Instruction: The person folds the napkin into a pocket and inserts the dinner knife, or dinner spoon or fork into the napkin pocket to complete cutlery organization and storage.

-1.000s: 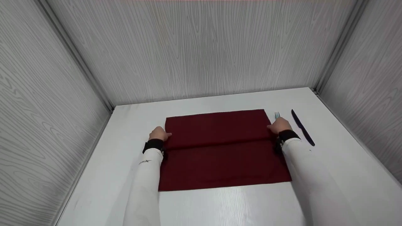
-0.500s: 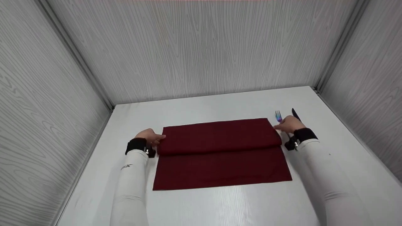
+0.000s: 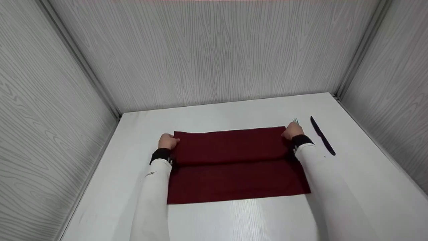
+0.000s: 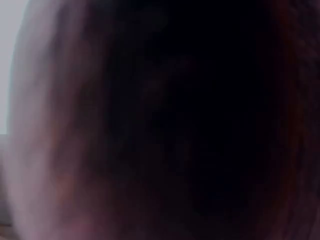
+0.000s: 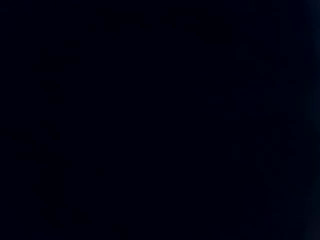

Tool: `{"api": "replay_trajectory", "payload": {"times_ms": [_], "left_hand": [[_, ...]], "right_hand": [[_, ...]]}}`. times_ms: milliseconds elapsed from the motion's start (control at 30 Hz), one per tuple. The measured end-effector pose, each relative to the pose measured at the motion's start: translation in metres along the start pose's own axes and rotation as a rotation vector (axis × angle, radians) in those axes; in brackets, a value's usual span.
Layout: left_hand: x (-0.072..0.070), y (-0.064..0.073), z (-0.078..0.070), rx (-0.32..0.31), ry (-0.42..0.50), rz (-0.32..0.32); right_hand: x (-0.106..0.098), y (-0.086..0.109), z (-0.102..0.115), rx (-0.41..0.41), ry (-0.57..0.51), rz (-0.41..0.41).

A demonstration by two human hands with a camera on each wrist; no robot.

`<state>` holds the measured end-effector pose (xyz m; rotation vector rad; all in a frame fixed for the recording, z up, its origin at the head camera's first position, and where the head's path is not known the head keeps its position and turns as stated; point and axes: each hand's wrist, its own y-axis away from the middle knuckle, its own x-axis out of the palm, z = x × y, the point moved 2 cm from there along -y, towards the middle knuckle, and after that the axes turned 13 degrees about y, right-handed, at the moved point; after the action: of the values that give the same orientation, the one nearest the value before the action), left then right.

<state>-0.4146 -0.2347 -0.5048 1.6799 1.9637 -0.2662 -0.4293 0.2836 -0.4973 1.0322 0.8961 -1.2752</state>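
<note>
A dark red cloth (image 3: 234, 182) lies across the middle of the white table in the head view, its far part folded over toward me so that a crosswise edge runs along it. At its far left corner, my left hand (image 3: 168, 141) pinches the cloth, the thumb on top. My right hand (image 3: 293, 130) grips the far right corner, fingers curled and partly hidden. Between the two hands the far edge is stretched, slightly raised at the left corner. Dark blur fills most of the left wrist view, and the right wrist view is black.
Just beyond my right hand, the tines of a fork (image 3: 295, 121) show; its handle is hidden. A dark knife (image 3: 321, 135) lies slantwise to the right of that hand. Grey wood-grain panels (image 3: 214, 50) wall the table (image 3: 214, 221) at the back and both sides.
The cloth's far edge and fold have come nearer to me since the first frame. Both hands moved outward to the cloth's sides, then back inward onto its far corners.
</note>
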Motion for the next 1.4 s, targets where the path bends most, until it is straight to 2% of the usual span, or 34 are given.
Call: {"api": "replay_trajectory", "payload": {"times_ms": [100, 233, 333, 400, 467, 533, 633, 700, 733, 800, 833, 867, 933, 967, 1033, 1067, 1100, 1167, 1233, 1333, 1400], "left_hand": [[-0.012, 0.010, -0.005, 0.028, 0.131, 0.055], [-0.030, 0.023, -0.008, -0.010, 0.258, 0.230], [-0.037, 0.030, -0.001, -0.081, 0.268, 0.377], [-0.038, 0.031, 0.006, -0.102, 0.220, 0.440], [-0.036, 0.032, 0.012, -0.103, 0.155, 0.462], [-0.034, 0.031, 0.014, -0.097, 0.103, 0.459], [-0.026, 0.025, 0.011, -0.102, 0.059, 0.405], [-0.020, 0.019, 0.005, -0.085, -0.017, 0.358], [-0.014, 0.005, 0.011, -0.069, -0.061, 0.326], [-0.001, -0.033, 0.030, -0.017, -0.162, 0.252], [0.002, -0.041, 0.033, 0.006, -0.187, 0.231], [0.010, -0.065, 0.047, 0.029, -0.211, 0.194], [0.024, -0.118, 0.078, 0.080, -0.202, 0.102], [0.028, -0.134, 0.086, 0.078, -0.170, 0.088], [0.037, -0.153, 0.095, 0.111, -0.109, 0.028], [0.044, -0.172, 0.104, 0.144, -0.106, -0.030], [0.046, -0.169, 0.101, 0.163, -0.082, -0.064], [0.046, -0.147, 0.083, 0.145, -0.044, -0.062], [0.042, -0.111, 0.055, 0.142, -0.021, -0.085], [0.026, -0.057, 0.014, 0.090, 0.061, -0.047], [0.016, -0.034, 0.001, 0.125, 0.148, -0.062]], "right_hand": [[-0.008, 0.008, -0.007, 0.012, -0.133, 0.025], [-0.023, 0.026, -0.016, 0.007, -0.372, 0.119], [-0.025, 0.040, -0.022, -0.004, -0.461, 0.219], [-0.022, 0.045, -0.025, -0.034, -0.401, 0.270], [-0.017, 0.047, -0.028, -0.058, -0.331, 0.296], [-0.011, 0.045, -0.028, -0.078, -0.253, 0.286], [-0.007, 0.039, -0.025, -0.088, -0.172, 0.236], [-0.006, 0.033, -0.021, -0.084, -0.135, 0.204], [-0.005, 0.030, -0.018, -0.074, -0.126, 0.196], [-0.003, 0.023, -0.015, -0.052, -0.113, 0.178], [-0.002, 0.018, -0.013, -0.036, -0.119, 0.172], [-0.001, 0.014, -0.012, -0.020, -0.125, 0.161], [0.000, 0.004, -0.009, 0.000, -0.119, 0.118], [0.001, -0.001, -0.008, 0.005, -0.117, 0.091], [0.002, -0.009, -0.006, 0.023, -0.129, 0.044], [0.003, -0.012, -0.005, 0.033, -0.135, 0.018], [0.005, -0.014, -0.004, 0.047, -0.151, -0.001], [0.007, -0.017, -0.003, 0.078, -0.182, -0.028], [0.010, -0.018, -0.003, 0.098, -0.206, -0.055], [0.009, -0.017, -0.004, 0.096, -0.260, -0.117], [0.004, -0.012, -0.007, 0.077, -0.322, -0.169]]}}
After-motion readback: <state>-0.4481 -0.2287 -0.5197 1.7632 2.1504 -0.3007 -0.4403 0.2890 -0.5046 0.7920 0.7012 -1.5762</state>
